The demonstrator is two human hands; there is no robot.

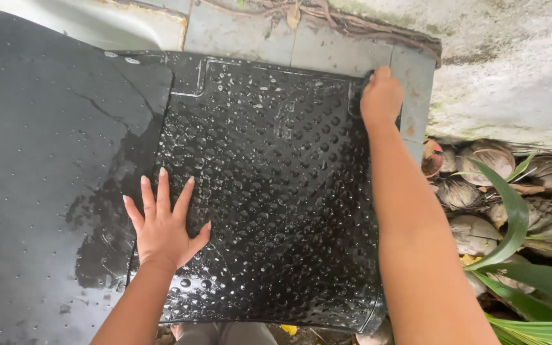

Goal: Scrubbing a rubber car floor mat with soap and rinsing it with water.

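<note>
A wet black rubber mat [276, 166] with raised studs lies flat, its surface shiny with water drops. My left hand [163, 220] rests flat on its left part, fingers spread, holding nothing. My right hand [381, 99] reaches to the mat's far right corner and grips that edge with curled fingers. A second, larger black mat [39, 160] lies to the left, partly under the wet one, with a dark wet patch near my left hand.
A grey concrete ledge [416, 83] runs along the far edge and right side. Beyond it is a rough pale wall [512, 64]. Dry coconut husks [480, 191] and green leaves [525, 268] lie at the right.
</note>
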